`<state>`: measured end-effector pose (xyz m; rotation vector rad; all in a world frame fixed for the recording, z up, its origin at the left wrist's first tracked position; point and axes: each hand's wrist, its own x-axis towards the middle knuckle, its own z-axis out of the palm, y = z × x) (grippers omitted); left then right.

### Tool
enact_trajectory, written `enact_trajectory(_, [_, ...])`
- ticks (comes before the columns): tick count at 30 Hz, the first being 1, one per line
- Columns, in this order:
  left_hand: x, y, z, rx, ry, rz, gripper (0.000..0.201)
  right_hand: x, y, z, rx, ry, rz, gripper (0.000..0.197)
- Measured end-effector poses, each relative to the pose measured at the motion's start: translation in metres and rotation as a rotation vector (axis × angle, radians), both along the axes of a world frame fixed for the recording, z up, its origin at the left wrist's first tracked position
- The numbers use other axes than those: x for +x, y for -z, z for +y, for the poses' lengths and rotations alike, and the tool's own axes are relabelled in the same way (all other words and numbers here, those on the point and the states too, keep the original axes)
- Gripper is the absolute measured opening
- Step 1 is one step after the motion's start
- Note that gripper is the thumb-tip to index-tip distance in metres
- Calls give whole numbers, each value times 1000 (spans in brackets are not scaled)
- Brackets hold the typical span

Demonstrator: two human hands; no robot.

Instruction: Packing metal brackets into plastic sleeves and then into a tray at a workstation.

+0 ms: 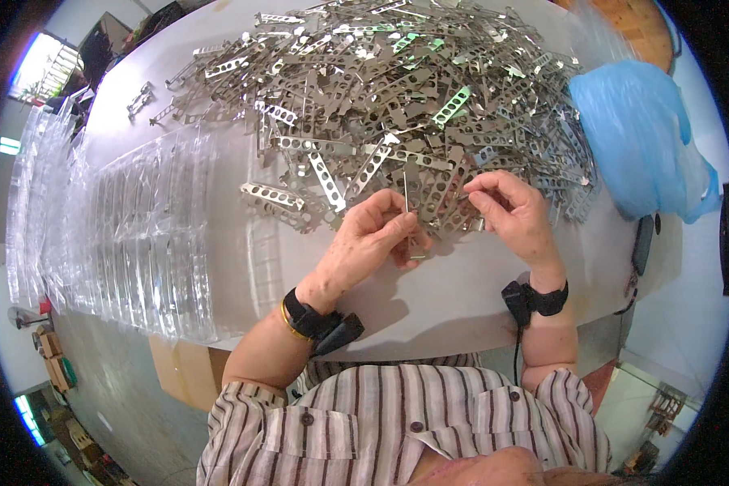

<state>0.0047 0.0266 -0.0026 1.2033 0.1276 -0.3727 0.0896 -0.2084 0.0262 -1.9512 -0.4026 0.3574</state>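
Most of the scene is taken up by a pale desk [429,300] with a curved near edge. Its far middle is covered by a broad, tangled pile of metal strips [381,97], many of them pierced with rows of round holes; a few reflect green light, and a small cluster is set apart at the far left. The near edge of the scene is filled by a striped shirt [381,405], worn by the person seated at the desk. On the left, clear plastic bags [146,235] are laid in an overlapping row that reaches past the desk's left edge. On the far right, beside the pile, a crumpled blue plastic bag [636,134] is seen. The left hand [373,235] is held just on the near side of the pile, and between its thumb and fingers, closed in a pinch, one thin metal strip [407,190] is gripped, seen nearly edge-on and pointed toward the far side. The right hand [514,215] is held to the right of it, well apart, with the fingers curled and the thumb brought close to the forefinger; whether anything small is pinched there cannot be told. A black strap [549,300] is worn on the right wrist, and a thin yellow bangle [287,322] on the left.
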Motion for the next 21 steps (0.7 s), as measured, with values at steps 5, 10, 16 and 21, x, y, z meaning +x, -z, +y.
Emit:
enact_trajectory(5, [0,2,0,12,2,12,14,-5,1,12,-32,-78,-243,12])
enact_trajectory(10, [1,0,1,-2,9,-2,15,-8,-3,24,-166,-134,-464,15])
enact_trajectory(16, [0,7,0,-21,-9,-5,16,-14,-12,38,-393,-242,-617,23])
enact_trajectory(21, [0,6,-1,-35,-11,11,15,-13,-17,43,-474,-293,-657,27])
